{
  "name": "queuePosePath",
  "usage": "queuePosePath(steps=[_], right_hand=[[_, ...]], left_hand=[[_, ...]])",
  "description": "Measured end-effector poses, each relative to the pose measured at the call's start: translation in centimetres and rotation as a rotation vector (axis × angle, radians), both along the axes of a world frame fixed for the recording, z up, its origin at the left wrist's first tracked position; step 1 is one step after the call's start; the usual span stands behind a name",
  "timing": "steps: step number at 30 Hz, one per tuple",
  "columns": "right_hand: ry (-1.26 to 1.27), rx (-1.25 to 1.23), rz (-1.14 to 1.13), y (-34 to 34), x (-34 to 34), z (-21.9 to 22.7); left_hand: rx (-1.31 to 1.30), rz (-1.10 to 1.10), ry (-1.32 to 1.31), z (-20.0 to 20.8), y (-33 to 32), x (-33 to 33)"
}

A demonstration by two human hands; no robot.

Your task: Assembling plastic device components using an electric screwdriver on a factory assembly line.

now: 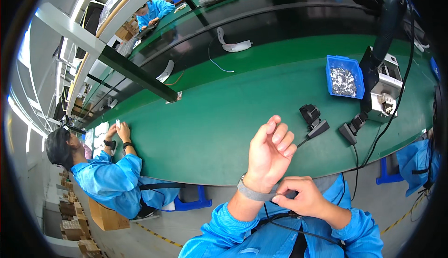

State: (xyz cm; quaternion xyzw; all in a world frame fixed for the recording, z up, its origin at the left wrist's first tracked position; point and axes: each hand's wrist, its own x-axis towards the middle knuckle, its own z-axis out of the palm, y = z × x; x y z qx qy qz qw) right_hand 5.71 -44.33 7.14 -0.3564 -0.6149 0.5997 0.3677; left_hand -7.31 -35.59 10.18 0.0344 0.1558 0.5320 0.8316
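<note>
My left hand (270, 153) is raised over the front edge of the green table, palm turned up. Its fingers are curled in, with nothing visible in them. A grey watch strap (252, 193) circles my left wrist. My right hand (302, 196) is closed at that wrist, thumb and fingers pinching the end of the strap. On the table beyond lie two black devices with straps, one (314, 120) near my left fingertips and another (353, 128) farther right, each with a cable.
A blue bin (344, 77) of small metal parts stands at the back right beside a metal fixture (385, 94). Black cables (394, 113) hang there. At left a co-worker (109, 174) in blue sits at the green table (210, 118). A dark post (140, 76) rises from it.
</note>
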Motion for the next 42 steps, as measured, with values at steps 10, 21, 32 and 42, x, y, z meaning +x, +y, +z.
queuePosePath(steps=[10, 21, 32, 42], right_hand=[[-0.010, 0.192, -0.020, 1.6, -1.2, -1.5], [-0.313, 0.141, 0.018, 2.3, 7.1, -1.1], [-0.725, -0.247, 0.198, -6.4, 19.4, -2.2], [0.153, -0.706, 0.512, -13.7, 18.9, -1.0]], left_hand=[[0.078, 0.009, -0.216, 1.0, -0.1, -0.7], [0.740, -0.313, 0.945, -1.2, -8.0, -4.0], [1.345, -0.870, 1.463, -5.7, -13.4, -0.6], [1.299, -0.697, 1.566, -0.3, -9.2, 5.9]])
